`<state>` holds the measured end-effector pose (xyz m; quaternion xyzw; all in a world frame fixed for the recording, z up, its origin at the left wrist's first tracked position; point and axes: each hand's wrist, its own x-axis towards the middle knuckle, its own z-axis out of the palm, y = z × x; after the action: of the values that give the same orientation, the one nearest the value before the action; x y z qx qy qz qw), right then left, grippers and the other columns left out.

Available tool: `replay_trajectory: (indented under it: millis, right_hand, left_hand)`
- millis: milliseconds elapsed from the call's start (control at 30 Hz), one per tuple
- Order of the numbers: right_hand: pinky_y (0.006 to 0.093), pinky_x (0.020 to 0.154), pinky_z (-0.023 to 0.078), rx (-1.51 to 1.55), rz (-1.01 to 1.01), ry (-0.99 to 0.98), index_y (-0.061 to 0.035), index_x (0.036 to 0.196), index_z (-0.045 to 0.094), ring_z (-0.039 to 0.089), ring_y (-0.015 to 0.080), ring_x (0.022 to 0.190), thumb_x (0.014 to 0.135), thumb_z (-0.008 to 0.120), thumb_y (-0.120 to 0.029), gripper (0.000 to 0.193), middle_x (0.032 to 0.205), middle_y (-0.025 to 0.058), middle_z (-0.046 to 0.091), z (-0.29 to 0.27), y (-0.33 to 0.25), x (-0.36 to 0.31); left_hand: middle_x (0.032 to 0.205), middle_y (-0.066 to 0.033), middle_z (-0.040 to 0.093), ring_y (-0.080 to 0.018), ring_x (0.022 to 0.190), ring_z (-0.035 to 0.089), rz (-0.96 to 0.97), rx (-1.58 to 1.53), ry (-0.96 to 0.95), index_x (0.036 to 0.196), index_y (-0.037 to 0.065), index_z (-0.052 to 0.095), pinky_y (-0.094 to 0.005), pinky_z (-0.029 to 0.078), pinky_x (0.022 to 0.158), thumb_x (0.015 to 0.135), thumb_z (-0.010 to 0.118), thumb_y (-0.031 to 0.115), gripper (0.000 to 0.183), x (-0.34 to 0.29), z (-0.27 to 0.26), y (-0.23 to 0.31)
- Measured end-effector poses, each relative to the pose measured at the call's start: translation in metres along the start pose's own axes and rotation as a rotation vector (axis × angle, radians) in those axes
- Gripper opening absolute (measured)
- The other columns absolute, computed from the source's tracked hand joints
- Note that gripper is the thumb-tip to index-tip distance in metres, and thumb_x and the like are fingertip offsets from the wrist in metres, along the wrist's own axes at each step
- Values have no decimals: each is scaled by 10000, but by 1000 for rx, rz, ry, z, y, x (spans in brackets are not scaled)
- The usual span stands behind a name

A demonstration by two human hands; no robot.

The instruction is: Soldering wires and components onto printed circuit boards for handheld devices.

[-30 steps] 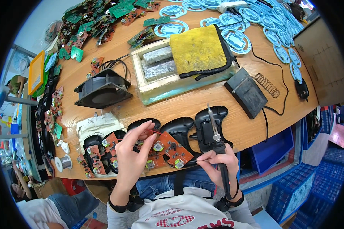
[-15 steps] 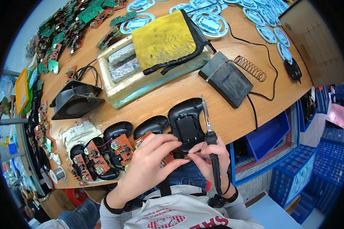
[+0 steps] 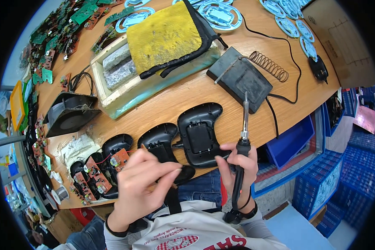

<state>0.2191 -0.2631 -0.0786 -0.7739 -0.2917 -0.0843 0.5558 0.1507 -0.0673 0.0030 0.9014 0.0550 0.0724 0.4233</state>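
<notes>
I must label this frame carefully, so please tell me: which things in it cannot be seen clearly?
- Head view: what the left hand pinches is hidden by its own fingers.
- Head view: the lower end of the black-handled soldering iron lies behind the right hand and wrist.
- Head view: parts on the green circuit boards are too small and bent at the rim.
- Head view: the blue plastic crates are cut off by the dark edge.

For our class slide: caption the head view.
Right hand holds a soldering iron upright; left hand pinches beside black controller shells on a wooden bench.
</notes>
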Motion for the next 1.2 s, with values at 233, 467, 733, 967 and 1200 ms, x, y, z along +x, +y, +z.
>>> replay_trajectory:
  millis: [233,467,733,967,1200]
  right_hand:
    - [285,620,515,-30,34,-79,-80,954,593,614,216,735,691,742,68,336,1051,185,606,7,9,-13]
    - [285,604,515,-5,44,-50,-81,935,596,618,220,712,686,731,83,327,1015,172,618,10,9,-10]
    - [281,581,509,35,67,-52,-80,942,593,615,201,695,690,730,87,331,1028,161,615,10,10,-12]
    - [278,585,503,56,37,-55,-83,951,591,597,195,677,684,735,87,348,1052,161,612,12,11,-12]
    - [274,596,501,67,58,-55,-88,965,596,593,189,700,689,732,86,354,1071,163,612,9,15,-15]
  left_hand:
    - [670,-46,564,-210,647,507,120,286,1,855,23,662,-321,405,575,683,742,8,190,10,7,13]
    - [662,-50,590,-208,615,499,69,153,24,811,22,667,-317,391,568,687,719,19,135,25,7,18]
    - [669,-56,616,-218,614,492,-136,332,-17,757,32,657,-314,394,580,652,712,-38,137,1,-43,36]
    - [771,-77,603,-251,702,516,76,237,-139,859,8,637,-341,422,652,713,685,-29,159,10,32,-4]
    - [808,-50,583,-229,747,511,112,164,-107,876,29,654,-338,415,668,691,720,6,197,8,52,-12]
